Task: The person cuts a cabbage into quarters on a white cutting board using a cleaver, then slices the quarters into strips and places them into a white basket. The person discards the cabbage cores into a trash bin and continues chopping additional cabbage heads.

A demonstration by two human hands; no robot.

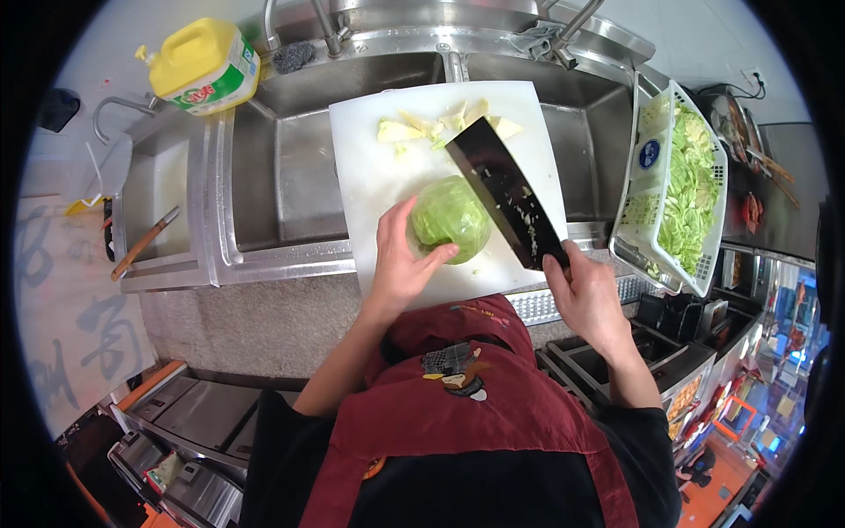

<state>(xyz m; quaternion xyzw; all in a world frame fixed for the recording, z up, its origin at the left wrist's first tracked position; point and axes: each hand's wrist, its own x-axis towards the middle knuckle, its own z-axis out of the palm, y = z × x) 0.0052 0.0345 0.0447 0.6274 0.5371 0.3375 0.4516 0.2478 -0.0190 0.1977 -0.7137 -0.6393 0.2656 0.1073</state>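
Observation:
A round head of lettuce [451, 218] sits on the white cutting board [370, 165], with a shiny film that looks like clear plastic wrap around it. My left hand [406, 247] grips its left and near side, thumb across the front. In my right hand [587, 290] is the handle of a black cleaver [505, 195]. Its broad blade slants up and left over the board, close to the lettuce's right side, with pale bits stuck to it. Several cut lettuce cores [401, 131] lie along the board's far end.
The board bridges a double steel sink [310, 171]. To the right stands a white plastic basket [650, 191] of lettuce leaves [690, 191]. A yellow detergent jug [201, 66] is back left. A wooden-handled tool [145, 243] lies on the left sink. Taps [574, 30] rise behind.

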